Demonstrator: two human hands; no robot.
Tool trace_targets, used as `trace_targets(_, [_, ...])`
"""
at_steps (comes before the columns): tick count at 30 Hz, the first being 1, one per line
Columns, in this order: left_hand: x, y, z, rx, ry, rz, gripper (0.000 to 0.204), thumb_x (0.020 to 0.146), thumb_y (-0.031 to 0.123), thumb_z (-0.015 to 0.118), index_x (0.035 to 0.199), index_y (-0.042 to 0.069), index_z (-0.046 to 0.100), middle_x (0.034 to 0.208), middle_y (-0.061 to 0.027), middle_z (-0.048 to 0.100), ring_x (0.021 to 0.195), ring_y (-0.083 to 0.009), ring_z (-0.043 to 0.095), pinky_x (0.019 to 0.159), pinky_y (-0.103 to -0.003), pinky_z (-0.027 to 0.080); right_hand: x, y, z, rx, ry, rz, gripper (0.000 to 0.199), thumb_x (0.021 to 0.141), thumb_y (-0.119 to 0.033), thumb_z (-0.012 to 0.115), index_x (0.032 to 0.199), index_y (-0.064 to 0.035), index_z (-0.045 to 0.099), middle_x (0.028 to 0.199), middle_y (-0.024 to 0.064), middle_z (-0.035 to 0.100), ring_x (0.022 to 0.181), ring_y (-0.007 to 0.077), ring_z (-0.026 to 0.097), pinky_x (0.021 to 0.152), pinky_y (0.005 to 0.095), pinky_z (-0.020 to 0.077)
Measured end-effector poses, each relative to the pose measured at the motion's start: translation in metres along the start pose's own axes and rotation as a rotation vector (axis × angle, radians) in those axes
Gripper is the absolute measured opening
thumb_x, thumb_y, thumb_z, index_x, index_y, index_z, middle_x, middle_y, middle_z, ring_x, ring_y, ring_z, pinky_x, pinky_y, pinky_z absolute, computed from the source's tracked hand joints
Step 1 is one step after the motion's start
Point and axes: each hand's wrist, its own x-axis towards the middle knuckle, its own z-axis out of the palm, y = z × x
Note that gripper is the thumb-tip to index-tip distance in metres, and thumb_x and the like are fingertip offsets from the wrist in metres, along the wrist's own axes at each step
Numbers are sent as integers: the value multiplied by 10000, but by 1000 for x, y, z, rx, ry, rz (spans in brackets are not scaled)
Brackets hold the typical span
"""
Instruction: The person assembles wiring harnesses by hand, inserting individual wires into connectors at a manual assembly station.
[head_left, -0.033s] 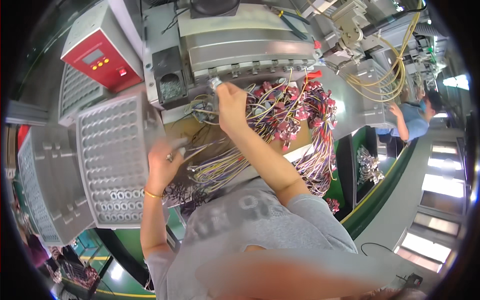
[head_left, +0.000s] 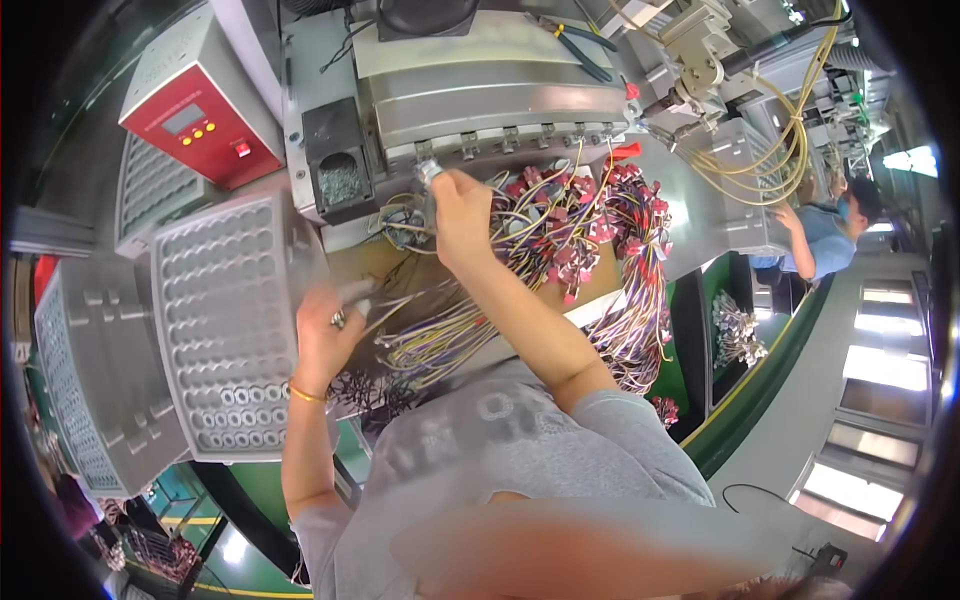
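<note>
My right hand (head_left: 463, 215) is closed round a small silver cylindrical part (head_left: 428, 170), held up against the front edge of a long metal fixture (head_left: 500, 100) with several small clips. My left hand (head_left: 328, 330), with a ring and a yellow bracelet, is lower left beside a grey tray. Its fingertips are pinched and slightly blurred, at the ends of thin pale wires (head_left: 400, 300) that run right to a bundle of yellow, white and purple wires (head_left: 440, 345). Under and beyond my right forearm lies a heap of wire harnesses with dark pink connectors (head_left: 572, 245).
A grey tray (head_left: 215, 330) with rows of round pockets stands at left, some holding ring-shaped parts. Behind it is a red-fronted control box (head_left: 195, 135). A black box (head_left: 340, 160) stands left of the fixture, and pliers (head_left: 580, 50) lie on top. A co-worker (head_left: 830, 235) sits far right.
</note>
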Motion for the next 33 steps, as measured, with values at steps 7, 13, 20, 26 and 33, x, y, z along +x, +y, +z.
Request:
trace_targets(7, [-5, -11, 1, -331, 77, -285, 196, 762, -53, 582, 953, -20, 610, 809, 0, 567, 704, -51, 512, 616, -177, 413, -7, 5, 0, -74, -31, -39, 157, 778, -87, 518, 638, -19, 503, 584, -52, 443, 518, 21, 352, 447, 205, 268])
trace_targets(13, [-5, -18, -1, -327, 168, -295, 211, 767, -62, 565, 967, -17, 612, 815, 7, 570, 692, -36, 478, 600, -160, 377, 0, 4, -11, 31, -88, 62, 184, 846, -147, 474, 753, -15, 561, 590, -34, 470, 476, 28, 394, 395, 185, 291])
trace_targets(20, [-2, -12, -8, -200, 163, -270, 215, 758, -48, 571, 961, -3, 625, 779, -19, 592, 677, -49, 489, 611, -179, 393, -7, 5, -13, -85, -129, 21, 118, 813, -111, 505, 742, -37, 563, 641, -38, 500, 523, 27, 434, 441, 171, 336])
trace_targets(26, [-11, -31, -8, -136, 177, -247, 225, 749, -44, 576, 965, -4, 624, 807, -57, 635, 702, -67, 531, 643, -202, 430, -5, -4, -9, -92, -109, -27, 147, 817, -119, 452, 745, -36, 549, 608, -43, 457, 495, 19, 367, 407, 184, 283])
trace_targets(33, [-10, -28, -10, -77, 111, -233, 226, 741, -23, 598, 964, 2, 626, 795, -56, 633, 688, -70, 536, 628, -204, 428, 6, -7, 3, 24, -85, 43, 246, 836, -186, 479, 763, 42, 531, 687, 134, 595, 504, 206, 586, 455, 289, 482])
